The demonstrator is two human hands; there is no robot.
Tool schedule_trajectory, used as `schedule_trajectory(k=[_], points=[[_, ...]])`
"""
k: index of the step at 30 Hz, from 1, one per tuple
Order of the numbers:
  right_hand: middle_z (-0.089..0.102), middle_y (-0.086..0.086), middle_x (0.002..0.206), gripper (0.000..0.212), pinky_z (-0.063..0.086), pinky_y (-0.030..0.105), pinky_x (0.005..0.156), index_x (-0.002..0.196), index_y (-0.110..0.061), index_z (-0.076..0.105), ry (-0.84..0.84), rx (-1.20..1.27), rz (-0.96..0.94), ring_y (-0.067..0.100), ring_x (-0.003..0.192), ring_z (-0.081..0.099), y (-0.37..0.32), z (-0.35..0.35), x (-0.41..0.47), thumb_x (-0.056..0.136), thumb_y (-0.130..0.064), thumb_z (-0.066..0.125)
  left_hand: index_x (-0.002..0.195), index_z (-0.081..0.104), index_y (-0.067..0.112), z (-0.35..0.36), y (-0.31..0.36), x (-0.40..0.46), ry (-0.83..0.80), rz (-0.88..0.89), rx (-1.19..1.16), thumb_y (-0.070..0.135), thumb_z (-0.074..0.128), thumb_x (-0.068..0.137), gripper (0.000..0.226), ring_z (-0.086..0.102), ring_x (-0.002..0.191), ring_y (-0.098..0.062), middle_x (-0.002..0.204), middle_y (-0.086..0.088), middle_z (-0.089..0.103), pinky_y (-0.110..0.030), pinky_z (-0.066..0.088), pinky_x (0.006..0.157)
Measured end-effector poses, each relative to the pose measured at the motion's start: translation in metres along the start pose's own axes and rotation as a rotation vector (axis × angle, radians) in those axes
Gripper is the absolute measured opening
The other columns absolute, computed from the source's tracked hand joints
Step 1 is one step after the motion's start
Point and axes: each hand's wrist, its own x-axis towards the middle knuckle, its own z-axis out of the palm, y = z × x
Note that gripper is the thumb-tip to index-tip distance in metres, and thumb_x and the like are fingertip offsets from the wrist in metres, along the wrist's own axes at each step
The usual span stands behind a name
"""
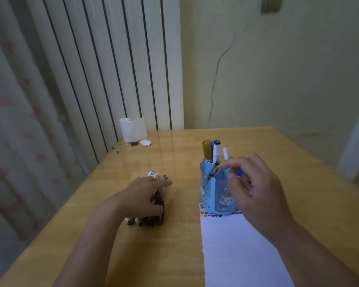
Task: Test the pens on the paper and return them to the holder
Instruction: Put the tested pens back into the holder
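White lined paper (pixel 236 245) lies nearest, on the right side of a wooden table (pixel 184 255), its far end tucked under a blue translucent pen holder (pixel 214 195). Several markers (pixel 211 151) stand upright in the holder's back compartment. Above the holder, the right hand (pixel 255 189) pinches a blue-capped pen (pixel 226 168) between thumb and forefinger, its tip angled down into the holder. To the left, the left hand (pixel 145 195) rests over a loose bundle of dark pens (pixel 153 216) lying on the table, fingers curled around them. A tissue roll (pixel 133 129) stands at the far corner.
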Motion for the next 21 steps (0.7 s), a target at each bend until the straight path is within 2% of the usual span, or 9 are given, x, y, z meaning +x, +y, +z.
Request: schedule_trajectory(k=[2,5,7,10,13,16,19,21], points=[[0.052,-0.02,0.096,0.027,0.035,0.005,0.056,0.1,-0.02,0.071,-0.003,0.002,-0.002,-0.006,0.072,0.055,0.0,0.0,0.0,0.092,0.004,0.06,0.146,0.032,0.05,0.0,0.001,0.0,0.025,0.004,-0.066,0.036,0.06,0.084,0.07,0.035,0.131,-0.019,0.142,0.005,0.044,-0.036,0.036,0.106],[0.052,-0.021,0.096,0.024,0.035,0.006,0.056,0.1,-0.02,0.071,-0.001,0.005,-0.008,-0.005,0.07,0.054,0.0,0.001,0.001,0.094,-0.001,0.057,0.143,0.041,0.048,0.001,0.007,0.001,0.04,0.032,-0.179,0.022,0.055,0.093,0.058,0.047,0.106,-0.003,0.12,0.016,0.051,-0.022,0.037,0.087],[0.053,-0.02,0.096,0.022,0.035,0.008,0.054,0.1,-0.022,0.07,0.001,0.004,-0.009,-0.001,0.068,0.055,0.001,0.001,0.001,0.093,-0.01,0.053,0.137,0.05,0.047,0.002,0.009,0.002,0.07,0.058,-0.16,0.017,0.051,0.093,0.053,0.051,0.101,-0.006,0.112,0.018,0.053,-0.022,0.04,0.081],[0.054,-0.017,0.096,0.023,0.037,0.006,0.054,0.101,-0.022,0.07,-0.011,0.002,0.001,-0.003,0.073,0.056,0.002,0.001,0.0,0.092,-0.014,0.051,0.134,0.055,0.046,0.008,0.009,0.006,0.093,0.075,-0.075,0.014,0.051,0.091,0.054,0.05,0.112,-0.014,0.12,0.009,0.056,-0.026,0.043,0.089],[0.056,-0.015,0.097,0.022,0.036,0.007,0.054,0.101,-0.024,0.069,-0.024,0.004,0.01,-0.002,0.072,0.056,0.003,0.001,-0.001,0.093,-0.014,0.051,0.137,0.054,0.043,0.013,0.015,0.011,0.116,0.105,0.004,0.012,0.052,0.091,0.055,0.048,0.112,-0.013,0.123,0.007,0.056,-0.024,0.04,0.09],[0.057,-0.011,0.098,0.022,0.036,0.006,0.055,0.101,-0.021,0.07,-0.037,0.0,0.005,-0.006,0.072,0.054,0.004,0.002,0.0,0.095,-0.005,0.056,0.133,0.057,0.041,0.014,0.016,0.013,0.153,0.107,0.019,0.01,0.051,0.091,0.052,0.05,0.109,-0.013,0.12,0.005,0.059,-0.026,0.041,0.097],[0.057,-0.01,0.098,0.022,0.035,0.007,0.055,0.1,-0.022,0.07,-0.044,-0.005,-0.001,-0.004,0.069,0.054,0.003,0.002,0.0,0.094,-0.006,0.056,0.13,0.057,0.044,0.015,0.015,0.015,0.157,0.102,0.014,0.014,0.053,0.09,0.05,0.047,0.11,-0.013,0.117,0.006,0.056,-0.028,0.045,0.091],[0.057,-0.009,0.097,0.023,0.034,0.006,0.055,0.1,-0.021,0.07,-0.047,-0.007,-0.008,-0.005,0.068,0.054,0.003,0.002,0.0,0.094,-0.004,0.057,0.129,0.057,0.046,0.016,0.018,0.015,0.166,0.102,0.008,0.023,0.056,0.091,0.045,0.04,0.113,-0.013,0.117,0.007,0.049,-0.026,0.042,0.09]])
